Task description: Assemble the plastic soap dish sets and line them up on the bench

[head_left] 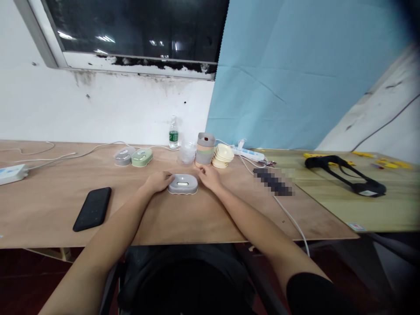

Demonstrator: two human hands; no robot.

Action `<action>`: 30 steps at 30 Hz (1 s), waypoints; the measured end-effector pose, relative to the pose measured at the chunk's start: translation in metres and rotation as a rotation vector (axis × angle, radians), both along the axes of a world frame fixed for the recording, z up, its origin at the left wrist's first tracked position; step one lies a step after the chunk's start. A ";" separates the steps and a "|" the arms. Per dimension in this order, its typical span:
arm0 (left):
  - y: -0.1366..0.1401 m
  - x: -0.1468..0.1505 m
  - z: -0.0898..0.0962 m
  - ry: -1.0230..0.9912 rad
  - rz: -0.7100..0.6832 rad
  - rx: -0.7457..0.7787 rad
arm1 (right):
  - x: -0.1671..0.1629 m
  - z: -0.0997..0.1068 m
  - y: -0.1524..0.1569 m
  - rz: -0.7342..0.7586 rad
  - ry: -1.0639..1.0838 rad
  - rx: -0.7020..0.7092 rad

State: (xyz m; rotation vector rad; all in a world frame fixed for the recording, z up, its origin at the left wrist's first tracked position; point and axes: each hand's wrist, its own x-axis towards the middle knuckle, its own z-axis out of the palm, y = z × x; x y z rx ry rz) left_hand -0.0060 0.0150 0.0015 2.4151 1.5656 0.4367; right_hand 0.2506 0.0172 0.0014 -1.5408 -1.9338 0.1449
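A grey oval lid-like piece [183,186] with a raised rim and a pale slot in its middle lies flat on the table in front of me. My left hand [158,181] is at its left end, fingers bent over the edge and gripping it. Just beyond the right end is my right hand [210,177], its fingers drawn together at the foot of a stack of grey, beige and green oval containers [205,149]. Whatever those fingertips hold, if anything, is too small to make out. Beside the stack are clear plastic cups [187,153] and a pile of cream bowl-like pieces [223,154].
A grey lidded piece [124,156] and a green one [142,158] stand back left, near a water bottle [173,133]. A black phone [92,209] lies left; power strips [249,153] and white cables run along the table. A black strap-like headset [348,175] sits right.
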 end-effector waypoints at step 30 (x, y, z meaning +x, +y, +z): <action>-0.005 0.005 0.005 0.003 0.020 -0.001 | -0.037 0.019 0.103 -0.026 0.223 -0.056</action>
